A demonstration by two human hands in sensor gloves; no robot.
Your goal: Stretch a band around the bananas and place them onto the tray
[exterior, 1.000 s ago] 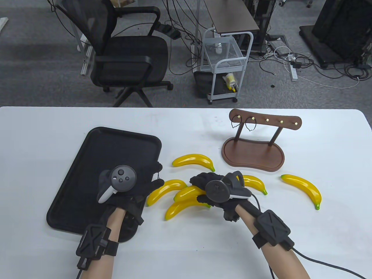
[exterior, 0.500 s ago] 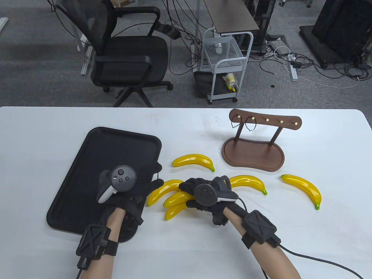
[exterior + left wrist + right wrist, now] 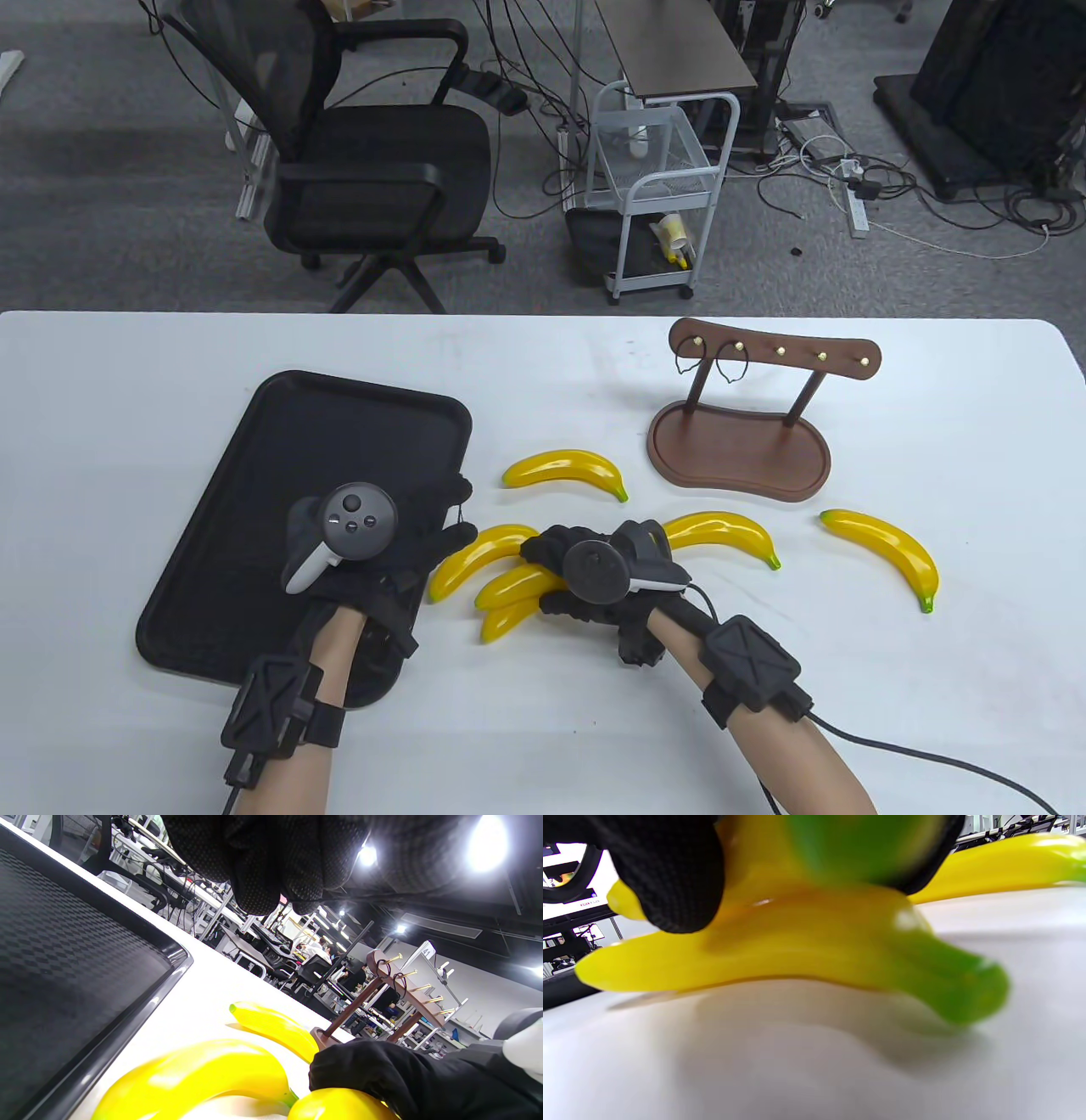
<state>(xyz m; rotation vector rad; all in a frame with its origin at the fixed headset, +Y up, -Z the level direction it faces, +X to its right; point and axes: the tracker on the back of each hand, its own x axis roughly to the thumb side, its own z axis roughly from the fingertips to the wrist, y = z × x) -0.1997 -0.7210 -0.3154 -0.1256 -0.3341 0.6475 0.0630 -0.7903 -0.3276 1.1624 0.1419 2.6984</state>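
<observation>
Right hand: your right hand [image 3: 594, 577] clutches two bananas [image 3: 509, 598] at lower centre.
Left hand: your left hand [image 3: 373, 543] pinches the band [image 3: 459, 514] above the tray [image 3: 280, 475], centre left.

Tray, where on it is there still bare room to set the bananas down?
The tray's far half, toward the chair, is bare. Its near right corner is crowded: the left hand hovers there, beside the bananas the right hand grips.
</observation>
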